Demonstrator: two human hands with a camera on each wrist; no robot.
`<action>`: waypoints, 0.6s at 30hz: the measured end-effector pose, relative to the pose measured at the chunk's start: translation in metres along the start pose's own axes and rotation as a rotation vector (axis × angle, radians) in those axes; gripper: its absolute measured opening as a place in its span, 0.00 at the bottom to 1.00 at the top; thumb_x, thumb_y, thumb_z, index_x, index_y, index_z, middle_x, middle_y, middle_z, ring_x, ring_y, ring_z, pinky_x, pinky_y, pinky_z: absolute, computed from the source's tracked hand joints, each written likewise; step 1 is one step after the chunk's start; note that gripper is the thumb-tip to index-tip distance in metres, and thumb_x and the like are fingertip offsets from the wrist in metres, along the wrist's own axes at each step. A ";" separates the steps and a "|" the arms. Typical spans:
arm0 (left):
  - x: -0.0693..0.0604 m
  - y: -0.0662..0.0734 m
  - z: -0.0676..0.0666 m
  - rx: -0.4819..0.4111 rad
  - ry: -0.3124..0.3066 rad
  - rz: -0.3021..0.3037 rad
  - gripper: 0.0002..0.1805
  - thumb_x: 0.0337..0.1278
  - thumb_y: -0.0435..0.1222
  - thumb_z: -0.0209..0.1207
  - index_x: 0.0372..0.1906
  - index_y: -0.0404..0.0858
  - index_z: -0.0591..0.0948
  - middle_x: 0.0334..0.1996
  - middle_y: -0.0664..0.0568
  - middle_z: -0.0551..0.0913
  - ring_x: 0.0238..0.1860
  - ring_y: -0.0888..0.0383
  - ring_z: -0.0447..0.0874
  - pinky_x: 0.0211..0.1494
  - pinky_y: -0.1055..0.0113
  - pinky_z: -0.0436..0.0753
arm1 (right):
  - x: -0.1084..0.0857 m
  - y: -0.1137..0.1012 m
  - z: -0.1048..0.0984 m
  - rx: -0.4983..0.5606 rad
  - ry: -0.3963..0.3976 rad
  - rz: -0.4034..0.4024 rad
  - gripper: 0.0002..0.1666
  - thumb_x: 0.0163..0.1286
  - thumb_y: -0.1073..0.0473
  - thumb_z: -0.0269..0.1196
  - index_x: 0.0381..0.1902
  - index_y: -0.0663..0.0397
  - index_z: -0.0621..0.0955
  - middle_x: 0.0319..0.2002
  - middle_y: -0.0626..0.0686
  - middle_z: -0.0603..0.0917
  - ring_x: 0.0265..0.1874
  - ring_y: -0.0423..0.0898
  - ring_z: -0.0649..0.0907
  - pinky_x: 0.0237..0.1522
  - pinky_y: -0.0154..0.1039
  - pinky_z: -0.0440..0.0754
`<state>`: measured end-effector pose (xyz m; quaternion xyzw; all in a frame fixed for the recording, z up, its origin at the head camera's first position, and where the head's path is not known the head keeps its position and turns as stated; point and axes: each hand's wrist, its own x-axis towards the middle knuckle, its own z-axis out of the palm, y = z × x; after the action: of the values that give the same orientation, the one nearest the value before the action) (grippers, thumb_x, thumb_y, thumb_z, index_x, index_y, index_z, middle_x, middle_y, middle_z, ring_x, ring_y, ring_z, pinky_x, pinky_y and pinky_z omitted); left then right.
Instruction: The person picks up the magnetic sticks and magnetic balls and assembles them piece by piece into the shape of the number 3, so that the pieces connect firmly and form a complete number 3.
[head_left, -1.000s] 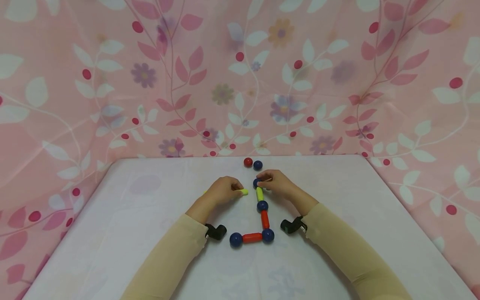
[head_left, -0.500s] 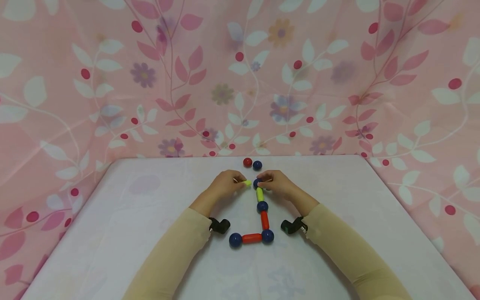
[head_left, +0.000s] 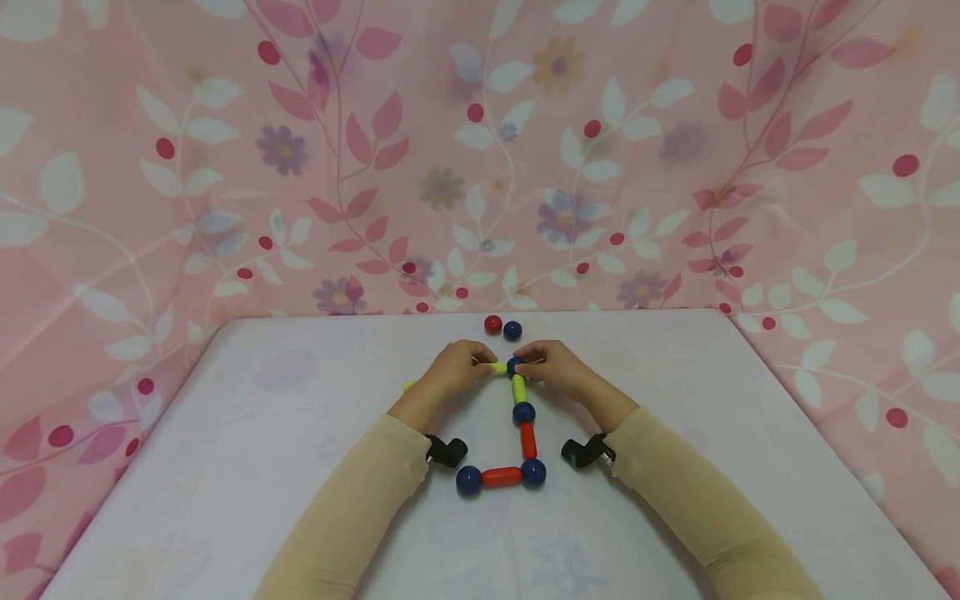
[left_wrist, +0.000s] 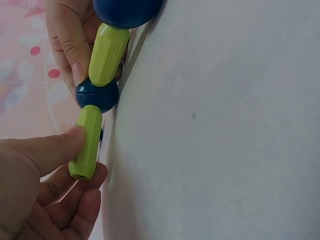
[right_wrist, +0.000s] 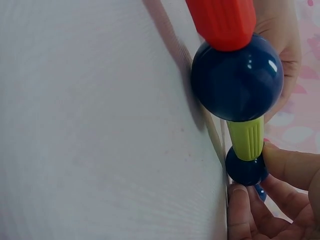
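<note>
My left hand (head_left: pixel 456 368) pinches a yellow-green magnetic rod (left_wrist: pixel 87 145) between thumb and fingers. The rod's far end touches a dark blue ball (left_wrist: pixel 95 95). My right hand (head_left: pixel 558 368) grips that same ball from the right side, thumb and fingertips around it. From the ball, a second yellow-green rod (head_left: pixel 520 389) runs toward the near side to another blue ball (head_left: pixel 523 412). A red rod (head_left: pixel 528 440) continues to a blue corner ball (head_left: pixel 533 472). There a second red rod (head_left: pixel 501 477) turns left, ending at a blue ball (head_left: pixel 469 480).
Behind the hands, a loose red ball (head_left: pixel 492 325) and a blue ball (head_left: pixel 512 331) lie near the table's far edge. A yellow-green piece (head_left: pixel 408 386) peeks out left of my left hand, mostly hidden. Floral cloth hangs beyond the white-covered table (head_left: pixel 300 467).
My left hand has moved right and slightly away, bringing its yellow-green rod from a gap into contact with the blue ball. The right hand has stayed on the ball.
</note>
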<state>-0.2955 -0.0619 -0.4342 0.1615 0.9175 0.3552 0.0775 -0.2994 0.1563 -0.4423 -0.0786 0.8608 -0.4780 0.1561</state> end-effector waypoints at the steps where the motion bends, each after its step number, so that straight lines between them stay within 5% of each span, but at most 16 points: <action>1: 0.000 0.000 0.000 0.000 0.002 0.001 0.08 0.66 0.36 0.63 0.46 0.42 0.88 0.42 0.53 0.86 0.48 0.53 0.81 0.58 0.57 0.78 | 0.000 0.000 0.000 -0.001 0.000 -0.001 0.18 0.71 0.59 0.65 0.57 0.55 0.82 0.51 0.55 0.83 0.44 0.49 0.81 0.46 0.39 0.81; 18: 0.002 -0.002 0.009 -0.006 0.010 0.005 0.07 0.67 0.38 0.63 0.46 0.44 0.87 0.43 0.55 0.85 0.47 0.55 0.80 0.59 0.57 0.77 | -0.004 0.003 -0.007 0.022 -0.021 -0.001 0.19 0.71 0.59 0.65 0.58 0.57 0.81 0.52 0.57 0.82 0.43 0.49 0.80 0.47 0.40 0.80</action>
<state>-0.2959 -0.0567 -0.4421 0.1620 0.9163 0.3589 0.0725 -0.2985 0.1647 -0.4408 -0.0826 0.8538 -0.4865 0.1657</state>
